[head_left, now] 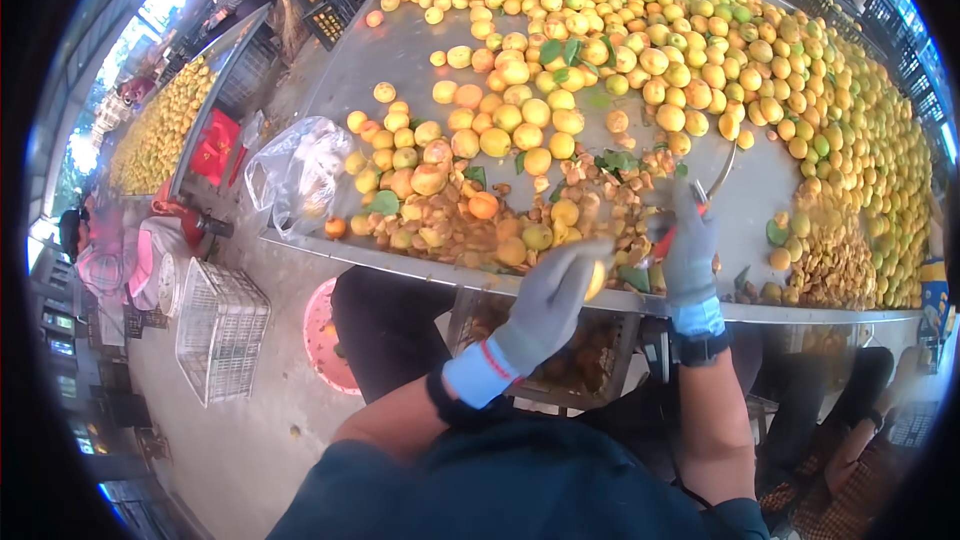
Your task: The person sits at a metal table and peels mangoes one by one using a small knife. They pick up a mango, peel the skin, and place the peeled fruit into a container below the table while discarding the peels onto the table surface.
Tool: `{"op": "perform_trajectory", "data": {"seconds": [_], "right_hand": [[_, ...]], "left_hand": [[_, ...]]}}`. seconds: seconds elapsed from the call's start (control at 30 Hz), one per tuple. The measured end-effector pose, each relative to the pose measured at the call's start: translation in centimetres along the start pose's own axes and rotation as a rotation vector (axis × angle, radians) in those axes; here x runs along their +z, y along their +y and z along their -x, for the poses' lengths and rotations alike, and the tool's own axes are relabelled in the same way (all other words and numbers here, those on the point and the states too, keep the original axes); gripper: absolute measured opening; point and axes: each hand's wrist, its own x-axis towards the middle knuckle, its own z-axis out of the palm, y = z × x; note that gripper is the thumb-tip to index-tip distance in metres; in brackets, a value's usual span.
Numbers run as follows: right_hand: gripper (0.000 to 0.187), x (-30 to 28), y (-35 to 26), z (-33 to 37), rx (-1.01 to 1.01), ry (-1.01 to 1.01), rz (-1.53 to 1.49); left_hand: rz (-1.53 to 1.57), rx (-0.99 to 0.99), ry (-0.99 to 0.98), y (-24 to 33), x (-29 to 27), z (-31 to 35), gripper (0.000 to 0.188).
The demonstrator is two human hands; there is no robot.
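My left hand [557, 302], in a grey glove with a light-blue cuff, is closed on a yellow apricot-like fruit [596, 281] just above the metal table's [400, 262] near edge. To its right, my right hand [690, 255], gloved alike, grips a red-handled tool [663, 243]. A curved metal strip [724, 170] rises from that hand; blur hides the tool's exact kind. Brown cut pieces [595, 202] and leaves lie among the fruit beyond both hands. A large heap of whole fruit [640, 50] covers the far and right parts of the table.
A clear plastic bag [300, 172] lies at the table's left corner. On the floor stand a white crate [222, 330] and a pink basin [325, 340]. Another fruit-covered table [175, 130] is at far left. A person's arm [850, 450] shows at lower right.
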Motion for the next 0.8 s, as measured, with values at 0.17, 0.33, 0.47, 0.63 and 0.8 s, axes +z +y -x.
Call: {"op": "perform_trajectory", "data": {"seconds": [0.17, 0.33, 0.47, 0.63, 0.8], "right_hand": [[0.035, -1.9, 0.5, 4.0, 0.044, -0.031, 0.012], [0.035, -2.3, 0.3, 5.2, 0.082, 0.002, 0.016], [0.034, -3.3, 0.5, 5.1, 0.153, -0.045, 0.05], [0.015, -1.5, 0.3, 5.3, 0.252, -0.056, 0.114], [0.026, -3.8, 0.4, 5.8, 0.226, -0.143, 0.103]], "left_hand": [[0.018, -0.262, -0.044, -2.6, -3.7, 5.7, 0.027], [-0.484, -0.033, -0.35, 2.9, -5.1, 3.4, 0.03], [-0.543, -0.082, -0.156, 4.2, -7.7, -5.6, 0.032], [-1.224, -0.428, -0.228, -2.6, -7.1, -14.7, 0.052], [-0.891, -0.188, -0.147, -4.8, -7.0, -14.8, 0.047]]}}
